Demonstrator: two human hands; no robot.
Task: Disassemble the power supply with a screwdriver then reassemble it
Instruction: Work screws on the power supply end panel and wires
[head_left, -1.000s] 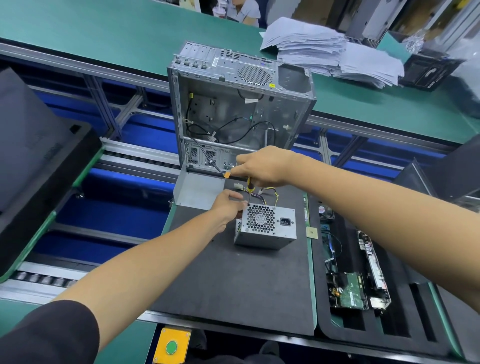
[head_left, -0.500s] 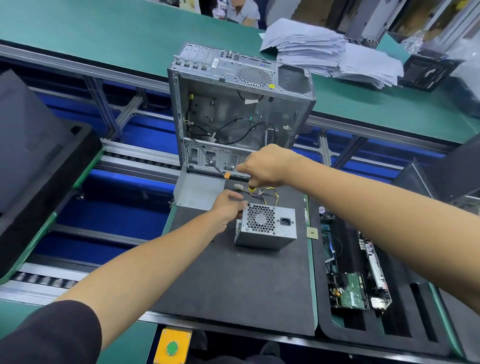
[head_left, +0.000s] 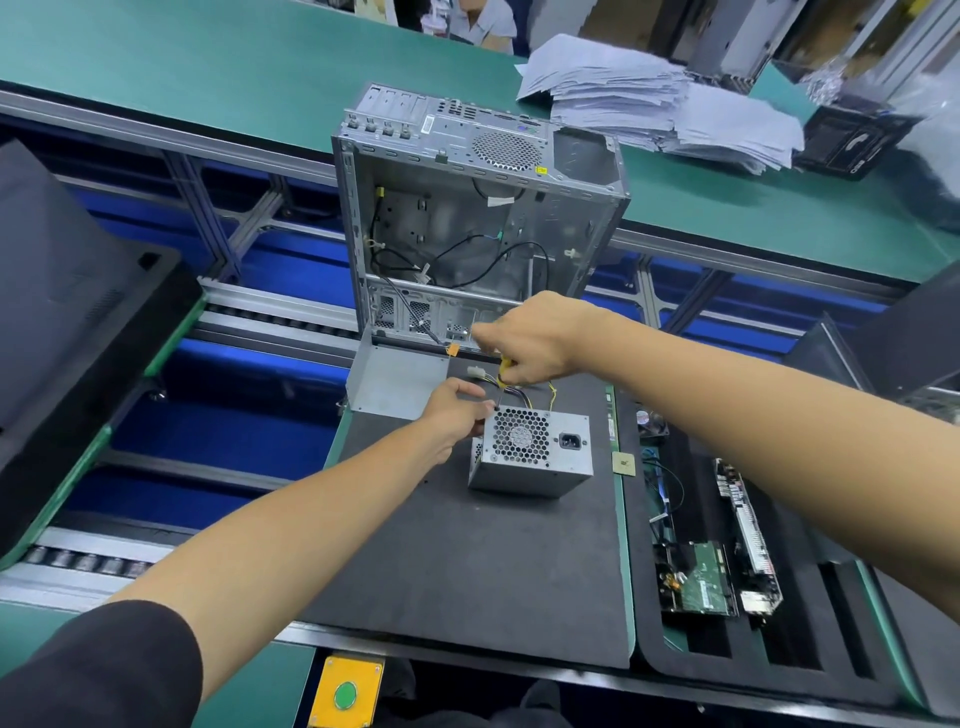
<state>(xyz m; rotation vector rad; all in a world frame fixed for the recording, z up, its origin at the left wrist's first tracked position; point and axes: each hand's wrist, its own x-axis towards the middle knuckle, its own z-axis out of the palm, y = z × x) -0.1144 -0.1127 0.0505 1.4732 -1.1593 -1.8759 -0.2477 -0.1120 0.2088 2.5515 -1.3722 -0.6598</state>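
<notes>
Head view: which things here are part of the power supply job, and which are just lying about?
In the job:
power supply on the black mat
screwdriver, gripped by the right hand, tip at the supply's upper left corner
left hand, steadying the supply

Lying about:
open computer case
stack of papers
circuit boards in the foam tray
yellow box with green button

The power supply (head_left: 532, 451) rests on the dark mat (head_left: 467, 561), fan grille facing the camera, in front of the open computer case (head_left: 478, 218). The left hand (head_left: 457, 410) grips its upper-left corner. The right hand (head_left: 530, 338) holds a screwdriver (head_left: 503, 382) upright, tip apparently at that corner.
</notes>
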